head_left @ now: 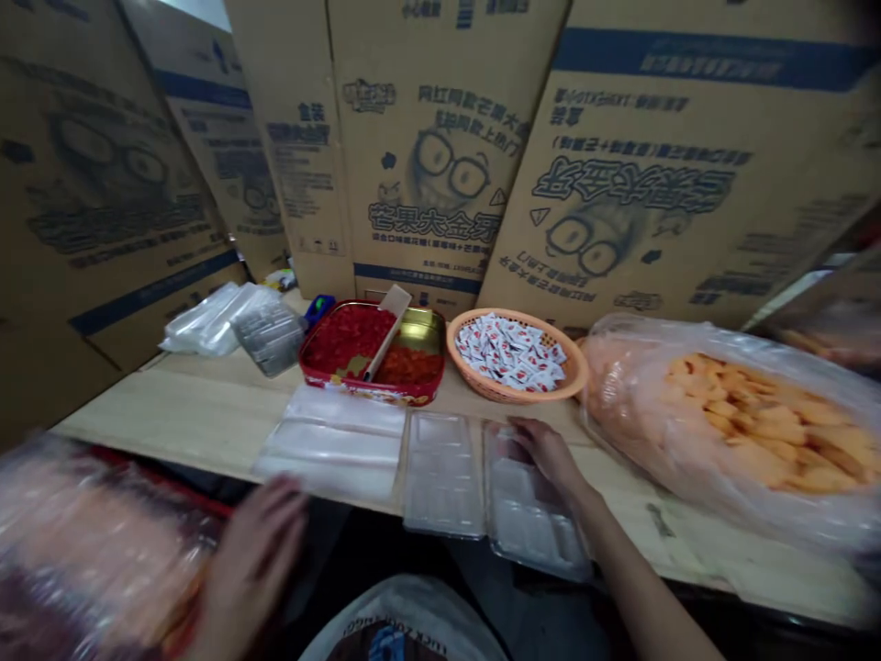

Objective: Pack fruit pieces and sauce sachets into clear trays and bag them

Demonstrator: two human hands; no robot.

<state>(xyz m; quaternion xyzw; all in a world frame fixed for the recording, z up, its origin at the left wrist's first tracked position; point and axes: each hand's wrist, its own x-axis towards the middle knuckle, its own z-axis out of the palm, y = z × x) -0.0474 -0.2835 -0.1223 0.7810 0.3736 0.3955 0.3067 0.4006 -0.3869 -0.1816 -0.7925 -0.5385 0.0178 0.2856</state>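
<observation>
My right hand (pixel 547 452) reaches over the far end of a clear plastic tray (pixel 529 519) with molded compartments, its fingers closed at the tray's far edge. A second clear compartment tray (pixel 441 473) lies just left of it. My left hand (pixel 265 542), blurred by motion, is low by the table's front edge with fingers apart and nothing visible in it. Nearest to it is a stack of clear plastic sleeves (pixel 337 441). Behind these stands a red-rimmed tin (pixel 306 367) holding red and orange pieces, a pale flat stick (pixel 389 335) resting across it.
An orange basket (pixel 574 372) of small white packets stands beside the tin. At right lies a large clear bag (pixel 633 404) of orange chip-like pieces; another plastic-covered load (pixel 89 551) is lower left. Clear packaging (pixel 268 335) sits back left. Cardboard boxes (pixel 440 174) wall the rear.
</observation>
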